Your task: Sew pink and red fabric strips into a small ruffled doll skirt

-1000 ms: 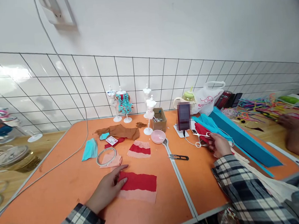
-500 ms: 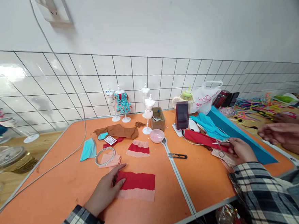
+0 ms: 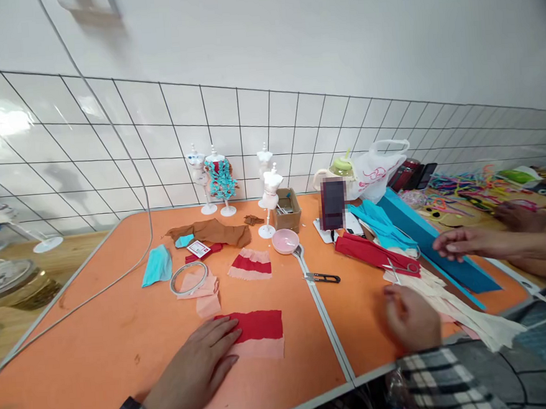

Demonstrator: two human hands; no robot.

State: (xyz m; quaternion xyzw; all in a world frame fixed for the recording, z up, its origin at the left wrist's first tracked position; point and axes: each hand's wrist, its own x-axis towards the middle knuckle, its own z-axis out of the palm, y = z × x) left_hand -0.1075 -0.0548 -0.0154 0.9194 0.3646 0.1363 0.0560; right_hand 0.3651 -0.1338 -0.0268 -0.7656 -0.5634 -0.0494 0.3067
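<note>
My left hand lies flat over the left part of a red and pink cloth piece, fingers stretched out. My right hand, blurred, hangs over the table's right part with its fingers curled; whether it holds anything is hidden. Just beyond it, scissors lie on a folded red cloth, beside cream strips and blue cloth. A smaller red and pink piece lies farther back. Black-handled snips rest near the table seam.
Embroidery hoop, pink bowl, cardboard box and small white dress forms stand or lie toward the back and left. A phone stands upright. Another person's hand reaches in from the right.
My right hand has moved left and nearer me, away from the scissors, which now lie on the red cloth. My left hand has flattened on the cloth. The other person's hand has moved left.
</note>
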